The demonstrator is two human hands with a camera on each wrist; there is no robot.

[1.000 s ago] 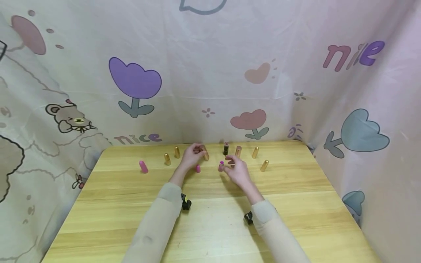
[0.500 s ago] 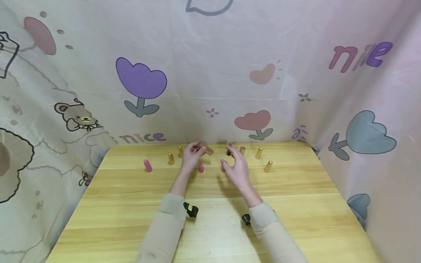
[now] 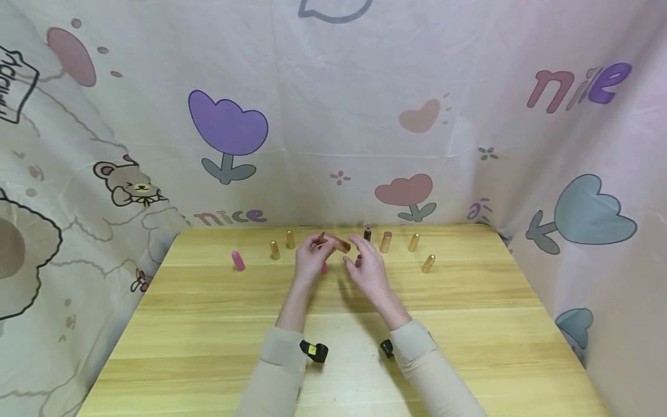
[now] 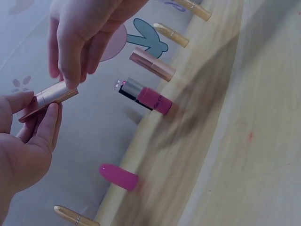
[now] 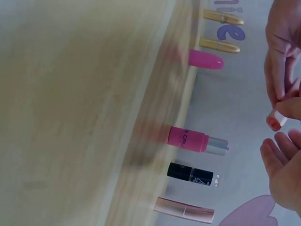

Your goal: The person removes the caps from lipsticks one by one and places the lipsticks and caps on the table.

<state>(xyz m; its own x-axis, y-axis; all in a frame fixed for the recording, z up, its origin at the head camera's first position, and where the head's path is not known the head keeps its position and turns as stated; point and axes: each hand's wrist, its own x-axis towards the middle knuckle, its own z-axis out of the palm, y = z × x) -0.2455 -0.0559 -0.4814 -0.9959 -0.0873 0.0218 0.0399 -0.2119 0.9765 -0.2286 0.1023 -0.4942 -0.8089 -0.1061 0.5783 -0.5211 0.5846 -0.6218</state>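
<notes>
Held item: a slim, shiny rose-gold lipstick tube [image 3: 337, 242], in the air above the pale wood-grain table [image 3: 182, 336], toward its far edge, about midway between the left and right edges.

Left hand [image 3: 311, 260]: thumb and fingers clamped on the tube. Right hand [image 3: 371, 269]: thumb and fingers apart, level with the tube's free end; contact cannot be confirmed.

Key relation: long axis runs crosswise from the left hand's pinch toward the gap in the right hand, dipping slightly at the free end. The right hand is the nearer to that end, so a grip there would, in my judgement, need only a small closing motion along the axis.

Obscured: a bright pink bullet-shaped lipstick [image 3: 325, 268] is mostly behind the left hand; a pink tube with a silver top [image 4: 155, 100] is largely covered by the right in the head view. Right wrist view cuts both hands at its border; the tube's reddish end face shows, but whether hollow or filled is unclear. Left-hand fingertips partly hidden.
</notes>
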